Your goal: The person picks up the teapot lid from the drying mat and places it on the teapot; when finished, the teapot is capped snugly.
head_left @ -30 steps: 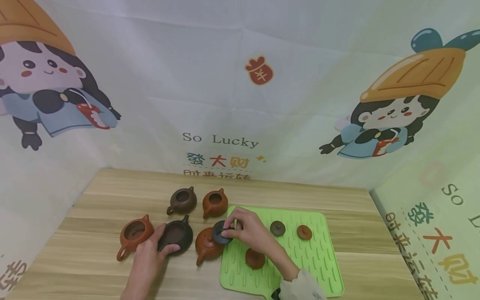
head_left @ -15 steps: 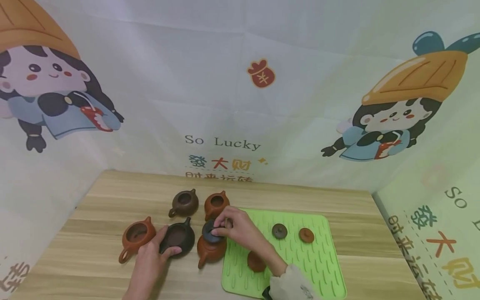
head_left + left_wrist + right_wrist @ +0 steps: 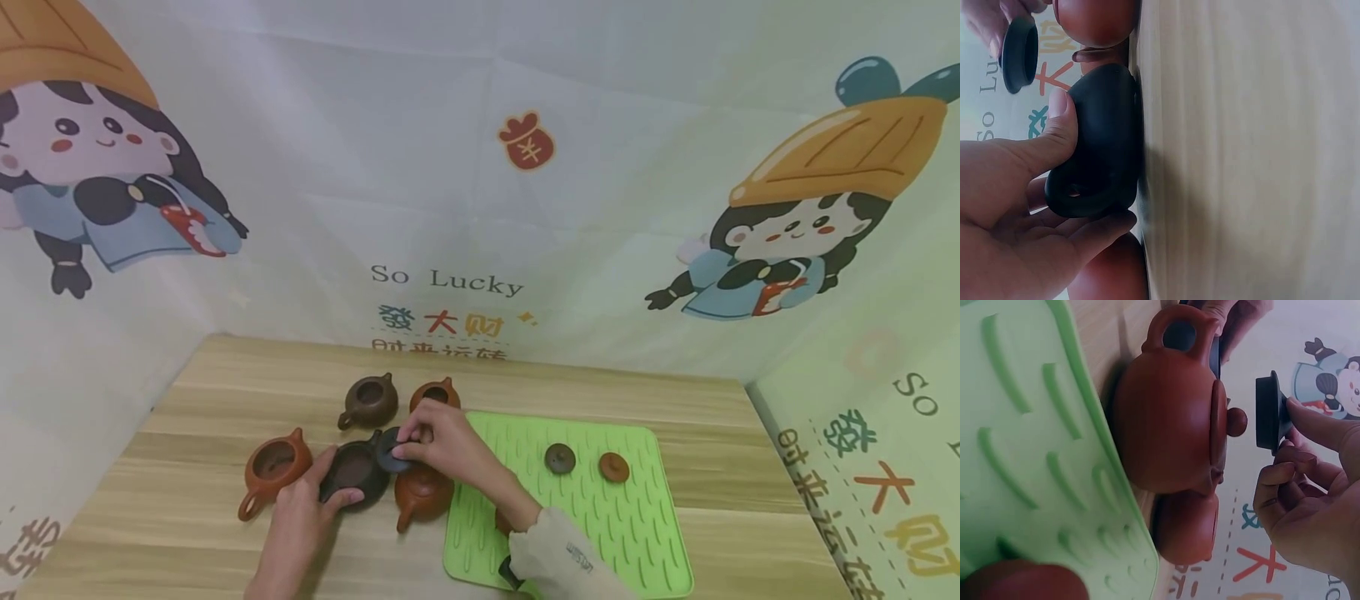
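My left hand (image 3: 296, 508) holds a black lidless teapot (image 3: 375, 493) on the table. In the left wrist view, its thumb lies on the teapot's upper rim and the fingers are around the handle side. My right hand (image 3: 442, 437) pinches a dark round lid (image 3: 386, 454) by its knob. The lid hangs in the air by the black teapot's right edge, its underside apart from any pot in the right wrist view. Just right of the black teapot stands a reddish-brown teapot (image 3: 423, 500) with its own lid on.
Lidless teapots stand around: a red-brown one (image 3: 296, 467) at left, a dark brown one (image 3: 382, 408) behind, an orange one (image 3: 448, 393) partly covered by my right hand. A green mat (image 3: 622, 533) bears a dark lid (image 3: 560, 458), an orange lid (image 3: 613, 467) and another, mostly hidden.
My right hand has carried the dark lid leftward, from the mat's edge over the lidded teapot to beside the black teapot. My left hand keeps its hold.
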The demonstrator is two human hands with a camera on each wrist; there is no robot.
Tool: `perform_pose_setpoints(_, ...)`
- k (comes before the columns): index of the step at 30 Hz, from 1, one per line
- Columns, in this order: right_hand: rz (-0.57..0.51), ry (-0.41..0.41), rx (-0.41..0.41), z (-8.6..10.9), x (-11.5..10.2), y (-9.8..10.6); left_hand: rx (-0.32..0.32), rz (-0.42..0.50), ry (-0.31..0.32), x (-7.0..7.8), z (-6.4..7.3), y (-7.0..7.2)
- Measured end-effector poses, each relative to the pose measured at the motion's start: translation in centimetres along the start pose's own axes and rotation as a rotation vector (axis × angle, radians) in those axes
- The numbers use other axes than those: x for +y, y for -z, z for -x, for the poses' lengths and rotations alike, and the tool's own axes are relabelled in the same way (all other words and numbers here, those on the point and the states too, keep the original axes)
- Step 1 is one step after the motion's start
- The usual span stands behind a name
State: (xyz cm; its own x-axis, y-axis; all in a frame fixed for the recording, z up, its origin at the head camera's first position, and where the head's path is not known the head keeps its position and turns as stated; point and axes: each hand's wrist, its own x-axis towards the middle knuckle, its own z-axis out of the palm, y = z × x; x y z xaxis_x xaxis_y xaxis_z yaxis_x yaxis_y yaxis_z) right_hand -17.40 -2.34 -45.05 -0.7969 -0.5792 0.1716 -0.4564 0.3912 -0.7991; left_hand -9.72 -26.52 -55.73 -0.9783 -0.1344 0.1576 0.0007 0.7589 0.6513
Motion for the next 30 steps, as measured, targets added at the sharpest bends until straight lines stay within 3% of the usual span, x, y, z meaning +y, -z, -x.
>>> perform_pose_setpoints(8, 0.028, 0.014, 0.001, -1.5, -0.4, -1.3, 0.023, -0.025, -0.009, 1.2, 0.1, 0.5)
perform_pose_setpoints(23, 0.106, -0.036, -0.010, -2.9, -1.8, -3.1, -0.039, -0.002, 0.045, 3.5, 0.3, 2.1)
perform_pose_setpoints(25, 0.130, -0.035, -0.009, -3.1, -1.2, -3.7, -0.027, -0.005, 0.031, 3.0, 0.3, 1.9)
perform_pose_setpoints(30, 0.231, -0.039, 0.002, -4.2, 2.9, -6.2, 0.009, 0.004, -0.013, 2.0, 0.4, 1.2)
